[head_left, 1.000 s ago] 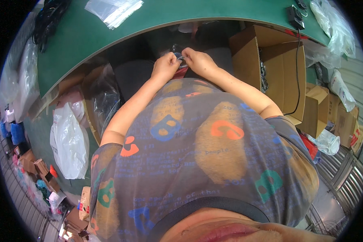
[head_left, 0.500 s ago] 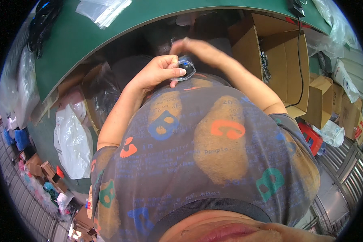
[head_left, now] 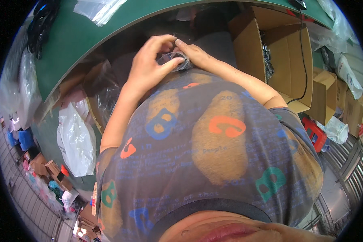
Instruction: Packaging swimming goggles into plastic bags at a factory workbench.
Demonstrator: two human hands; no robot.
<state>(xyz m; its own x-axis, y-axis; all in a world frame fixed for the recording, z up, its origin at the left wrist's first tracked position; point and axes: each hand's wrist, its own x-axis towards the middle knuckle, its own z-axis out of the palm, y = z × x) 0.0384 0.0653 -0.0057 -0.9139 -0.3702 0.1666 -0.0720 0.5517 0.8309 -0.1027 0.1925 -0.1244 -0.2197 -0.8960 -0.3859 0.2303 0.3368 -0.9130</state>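
Note:
Close in front of my body, over my lap, both hands meet at a small clear plastic bag [head_left: 170, 60] with something dark in it; its contents are too small to make out. My left hand [head_left: 152, 60] curls around the bag from the left, thumb along its near side and fingers arched over the top. From the right, my right hand [head_left: 195, 55] closes on the bag's other side, its thumb near the left fingertips. The right fingers are partly hidden behind the plastic.
A green table [head_left: 64, 44] curves across the far side, with clear bags [head_left: 99, 9] on top. An open cardboard box [head_left: 288, 60] holding dark wrapped items stands to the right, a black cable [head_left: 305, 60] hanging over it. White plastic bags [head_left: 74, 137] lie on the left.
My right hand, blurred and apart before, has come down to the bag beside my left hand. The left hand has shifted slightly left and up, its fingers now arched over the plastic.

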